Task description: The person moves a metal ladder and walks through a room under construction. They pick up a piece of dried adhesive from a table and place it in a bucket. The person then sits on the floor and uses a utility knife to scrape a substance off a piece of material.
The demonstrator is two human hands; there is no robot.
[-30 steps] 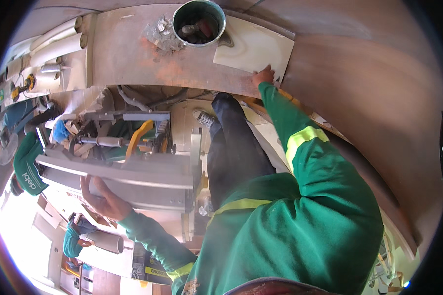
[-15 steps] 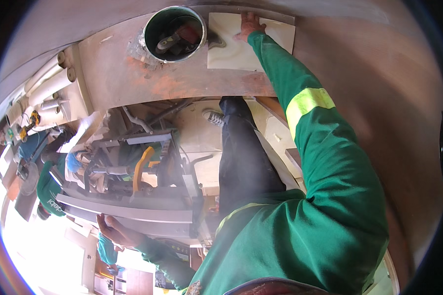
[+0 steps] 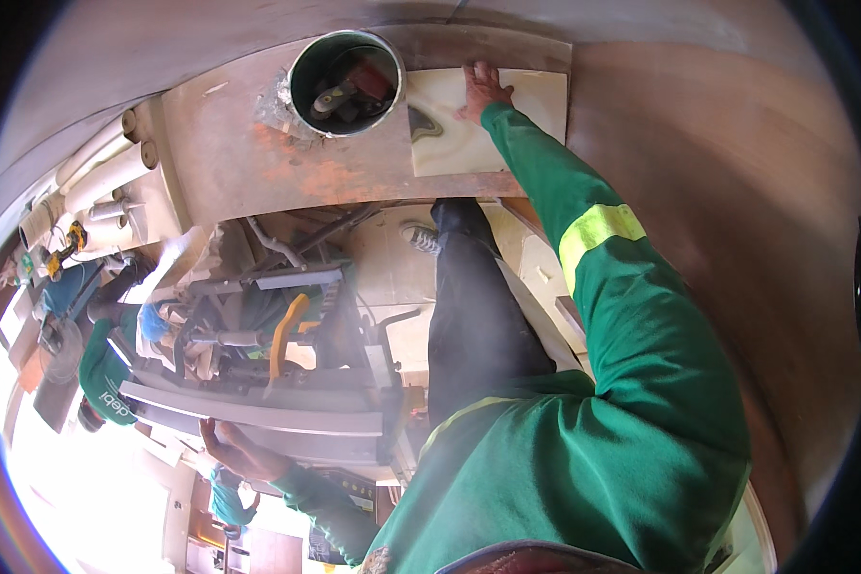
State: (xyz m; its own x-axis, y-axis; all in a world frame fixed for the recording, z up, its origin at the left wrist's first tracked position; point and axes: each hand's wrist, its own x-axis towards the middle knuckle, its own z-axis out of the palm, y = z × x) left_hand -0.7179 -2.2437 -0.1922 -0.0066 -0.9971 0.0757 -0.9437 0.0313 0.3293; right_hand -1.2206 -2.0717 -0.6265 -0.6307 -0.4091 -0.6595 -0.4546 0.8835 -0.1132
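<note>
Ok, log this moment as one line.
right hand: fingers spread on marbled panel | left hand: by grey metal rail, contact unclear | bucket: left of panel

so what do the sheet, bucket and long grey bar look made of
Sheet: perhaps plastic or laminate, smooth with a soft sheen and grey swirl. Bucket: maybe plastic or painted metal, smooth, dark green inside with a pale rim. Bar: probably metal, satin, evenly grey with a bright edge.
</note>
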